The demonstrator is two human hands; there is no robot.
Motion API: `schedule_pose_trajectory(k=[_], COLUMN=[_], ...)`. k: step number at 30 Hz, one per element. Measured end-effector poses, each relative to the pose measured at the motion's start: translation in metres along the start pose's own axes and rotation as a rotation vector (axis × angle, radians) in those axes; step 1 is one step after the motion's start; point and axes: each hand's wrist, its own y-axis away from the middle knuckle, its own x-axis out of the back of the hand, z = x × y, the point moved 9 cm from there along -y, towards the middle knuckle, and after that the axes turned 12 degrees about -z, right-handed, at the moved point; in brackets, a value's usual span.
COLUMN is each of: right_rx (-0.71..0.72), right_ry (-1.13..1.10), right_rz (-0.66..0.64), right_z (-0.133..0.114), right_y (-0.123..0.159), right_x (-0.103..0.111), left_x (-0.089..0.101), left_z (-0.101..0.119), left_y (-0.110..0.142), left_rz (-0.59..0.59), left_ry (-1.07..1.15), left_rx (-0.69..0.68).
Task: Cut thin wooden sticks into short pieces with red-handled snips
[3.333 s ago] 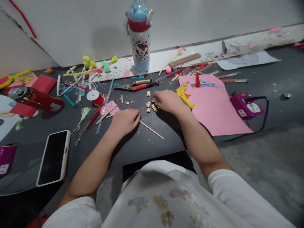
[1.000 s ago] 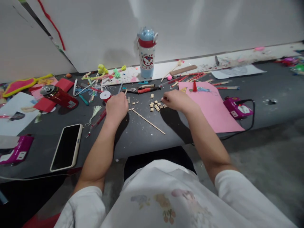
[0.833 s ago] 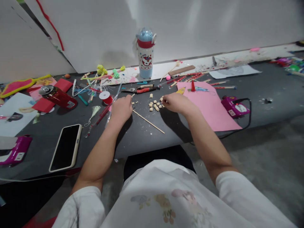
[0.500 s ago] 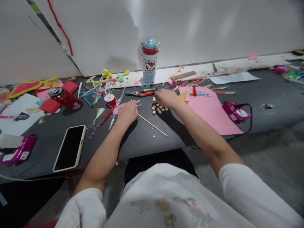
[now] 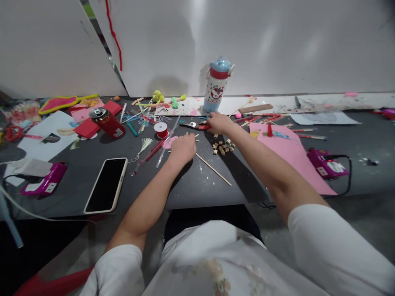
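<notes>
My left hand (image 5: 184, 149) is closed, knuckles up, over the table. A thin wooden stick (image 5: 213, 169) comes out from under its fingers and slants toward the near edge; short stick ends show on its far side. My right hand (image 5: 219, 123) has its fingers closed at the red handles of a pair of pliers (image 5: 197, 126), whose jaws point left. How the fingertips sit on the handles is partly hidden. Several small cut wooden pieces (image 5: 222, 149) lie in a loose group between my hands, below the right wrist.
A bottle (image 5: 214, 88) stands behind the pliers. Left are a ribbon spool (image 5: 161, 130), a phone (image 5: 106, 186), a red can (image 5: 108, 123) and a purple power strip (image 5: 46, 181). Pink paper (image 5: 284, 158) and another purple power strip (image 5: 327, 164) with a cable lie right.
The view has shifted, so the whole table appears farther right. My right hand has come onto the pliers' handles from just beside them. My left hand remains closed at the stick.
</notes>
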Motion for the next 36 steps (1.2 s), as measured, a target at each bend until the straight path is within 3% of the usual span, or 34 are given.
schedule_pose_trajectory(k=[8, 14, 18, 22, 25, 28, 30, 36], right_rx=[0.007, -0.008, -0.091, -0.098, -0.04, 0.151, 0.268, 0.471], right_ry=[0.04, 0.121, 0.01, -0.319, -0.782, -1.355, -1.601, -1.961], right_rz=[-0.001, 0.035, 0.017, 0.008, 0.093, 0.197, 0.234, 0.173], right_z=[0.005, 0.009, 0.027, 0.043, 0.043, 0.027, 0.012, -0.031], right_y=[-0.009, 0.0, 0.012, 0.03, 0.049, 0.063, 0.07, 0.076], right_x=[-0.001, 0.019, 0.025, 0.017, 0.004, -0.011, -0.018, -0.025], left_x=[0.001, 0.001, 0.003, 0.007, 0.008, 0.004, 0.0, -0.012], left_z=[0.003, 0.001, 0.0, -0.003, -0.006, -0.012, -0.016, -0.024], left_y=[0.001, 0.001, 0.0, -0.001, -0.002, -0.006, -0.011, -0.023], left_rz=[0.031, 0.031, 0.056, 0.108, 0.148, 0.187, 0.208, 0.227], left_ry=[-0.003, 0.021, 0.087, 0.225, 0.411, 0.652, 0.824, 1.236], left_rx=[-0.028, -0.024, -0.022, -0.019, -0.043, -0.066, -0.084, -0.153])
